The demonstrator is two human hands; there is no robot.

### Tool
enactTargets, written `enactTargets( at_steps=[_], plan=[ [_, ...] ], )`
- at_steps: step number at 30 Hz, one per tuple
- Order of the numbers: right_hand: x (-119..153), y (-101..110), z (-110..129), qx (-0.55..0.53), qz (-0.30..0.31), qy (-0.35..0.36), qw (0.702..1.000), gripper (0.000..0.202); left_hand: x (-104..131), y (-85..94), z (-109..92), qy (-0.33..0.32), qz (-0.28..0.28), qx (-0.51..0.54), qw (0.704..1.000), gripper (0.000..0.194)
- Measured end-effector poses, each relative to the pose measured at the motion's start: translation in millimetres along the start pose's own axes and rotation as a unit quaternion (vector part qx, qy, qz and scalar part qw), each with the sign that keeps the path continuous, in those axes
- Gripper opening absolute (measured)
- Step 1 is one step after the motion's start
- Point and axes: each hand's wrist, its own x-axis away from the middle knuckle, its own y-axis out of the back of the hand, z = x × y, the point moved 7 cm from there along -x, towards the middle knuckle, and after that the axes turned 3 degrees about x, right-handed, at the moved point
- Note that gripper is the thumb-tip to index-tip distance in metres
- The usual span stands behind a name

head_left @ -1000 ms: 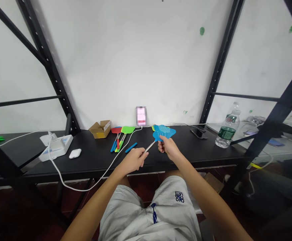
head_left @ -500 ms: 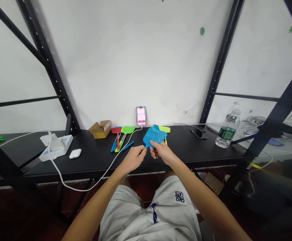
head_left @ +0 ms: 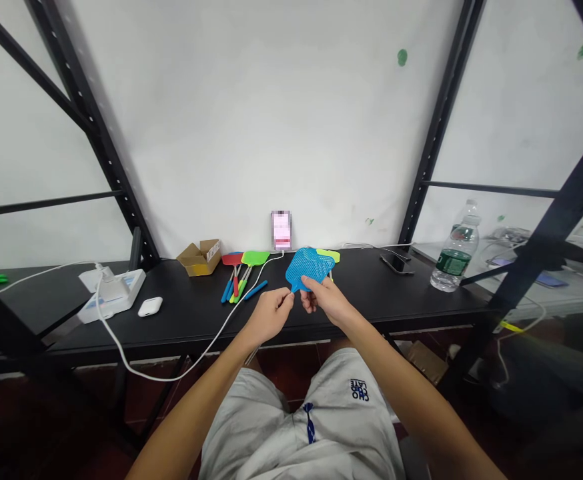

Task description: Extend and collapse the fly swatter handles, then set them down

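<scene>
A blue mesh fly swatter head (head_left: 309,265) is held up over the black table, tilted. My right hand (head_left: 321,295) pinches its lower edge, thumb on the front. My left hand (head_left: 272,310) is closed at the narrow neck, around a thin metal rod that partly shows below the hand. Behind the blue head, a yellow-green swatter head (head_left: 328,255) is partly hidden. To the left lie a red swatter (head_left: 232,259) and a green swatter (head_left: 255,257), with several coloured handles below them. A separate blue handle (head_left: 256,290) lies beside these.
On the black table (head_left: 186,325) are an open cardboard box (head_left: 199,260), a white case (head_left: 150,307) and a power strip (head_left: 116,297) with a long white cable. A lit phone (head_left: 281,230) leans on the wall; a dark phone (head_left: 397,263) and bottle (head_left: 452,261) stand right.
The blue swatter head has tilted slightly and covers more of the yellow-green one behind it. Both hands keep nearly the same place and hold.
</scene>
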Motion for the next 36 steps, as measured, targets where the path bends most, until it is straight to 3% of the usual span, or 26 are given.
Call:
enactTargets(
  at_steps=[6, 12, 16, 19, 22, 25, 30, 36],
  plan=[
    [-1, 2, 0, -0.004, 0.013, 0.011, 1.000, 0.045, -1, -8.2, 10, 0.056, 0.029, 0.141, 0.988, 0.029],
    [-5, 3, 0, -0.038, 0.017, 0.032, 0.999, 0.049, 0, -15.9, 8, 0.098, 0.111, 0.357, 0.922, 0.025],
    [-8, 37, 6, -0.104, -0.103, 0.063, 0.987, 0.046, 3, -13.2, 5, 0.115, 0.151, 0.420, 0.887, 0.025],
    [-9, 68, 3, -0.120, -0.185, 0.053, 0.974, 0.040, 2, -11.7, 9, 0.114, 0.150, 0.423, 0.886, 0.024],
    [-14, 80, -11, -0.136, -0.210, 0.003, 0.968, 0.034, -2, -12.3, 23, 0.133, 0.119, 0.416, 0.892, 0.024],
    [-19, 70, -30, -0.145, -0.197, -0.033, 0.969, 0.031, -7, -12.3, 43, 0.166, 0.086, 0.425, 0.886, 0.022],
    [-25, 34, -53, -0.113, -0.130, -0.064, 0.983, 0.031, -13, -6.3, 74, 0.215, 0.035, 0.442, 0.870, 0.019],
    [-27, 16, -61, -0.046, -0.088, -0.044, 0.994, 0.038, -15, -7.8, 84, 0.205, 0.028, 0.441, 0.873, 0.021]
  ],
)
